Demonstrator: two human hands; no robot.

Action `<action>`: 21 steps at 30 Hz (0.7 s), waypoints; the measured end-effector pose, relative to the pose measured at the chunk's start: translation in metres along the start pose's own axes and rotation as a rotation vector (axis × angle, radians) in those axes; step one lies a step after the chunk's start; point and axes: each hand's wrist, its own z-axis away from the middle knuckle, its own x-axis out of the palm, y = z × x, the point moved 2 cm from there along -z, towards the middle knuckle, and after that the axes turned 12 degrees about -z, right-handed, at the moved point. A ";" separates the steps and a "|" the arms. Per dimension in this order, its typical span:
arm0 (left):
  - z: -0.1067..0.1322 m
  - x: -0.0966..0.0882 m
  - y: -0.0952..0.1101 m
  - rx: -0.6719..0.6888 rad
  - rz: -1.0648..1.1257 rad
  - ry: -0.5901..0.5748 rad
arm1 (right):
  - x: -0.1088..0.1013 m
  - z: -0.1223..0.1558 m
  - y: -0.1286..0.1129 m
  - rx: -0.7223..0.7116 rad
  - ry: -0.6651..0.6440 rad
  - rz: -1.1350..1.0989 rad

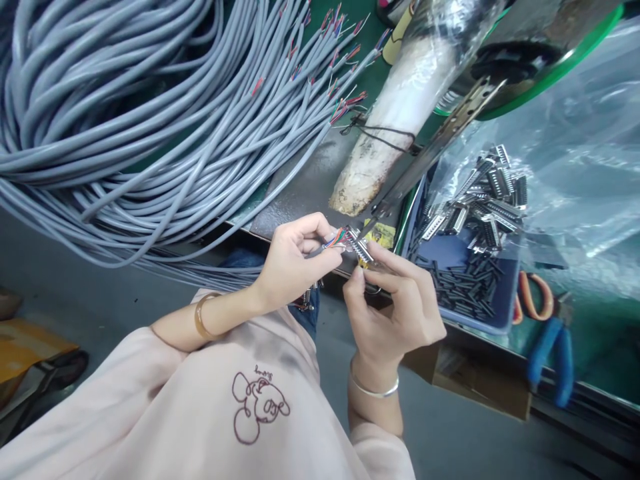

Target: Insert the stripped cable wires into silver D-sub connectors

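My left hand (303,257) pinches the stripped end of a grey cable, its thin coloured wires (336,241) fanned out past my fingertips. Between thumb and fingers, my right hand (393,293) grips a metal multi-pin connector (359,247). The wire ends meet the connector's row of contacts; whether each one is joined is too small to tell. Right above the connector is the tip of a soldering iron (379,212), mounted on a slotted metal arm (440,143). Behind my right fingers lies a yellow piece (380,235) on the bench.
A large bundle of grey cables (165,147) with bared ends covers the left. A blue tray (505,317) on the right holds connectors (493,193) and short black tubes (463,287). Blue-handled cutters (553,353) and orange-handled tool (536,297) lie beside it. A wrapped white tube (395,107) hangs overhead.
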 end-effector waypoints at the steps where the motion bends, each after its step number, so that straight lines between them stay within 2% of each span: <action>1: 0.000 0.000 0.000 0.000 -0.001 0.000 | 0.000 0.000 0.000 -0.004 0.000 0.002; 11: 0.001 0.001 0.007 0.081 -0.006 0.032 | 0.002 -0.008 -0.005 -0.016 0.048 0.037; 17: 0.004 -0.001 0.001 0.026 -0.060 0.010 | 0.001 0.000 -0.005 -0.074 0.009 0.067; 21: 0.009 0.000 -0.004 0.030 -0.083 0.002 | -0.012 0.013 0.004 0.033 0.082 -0.076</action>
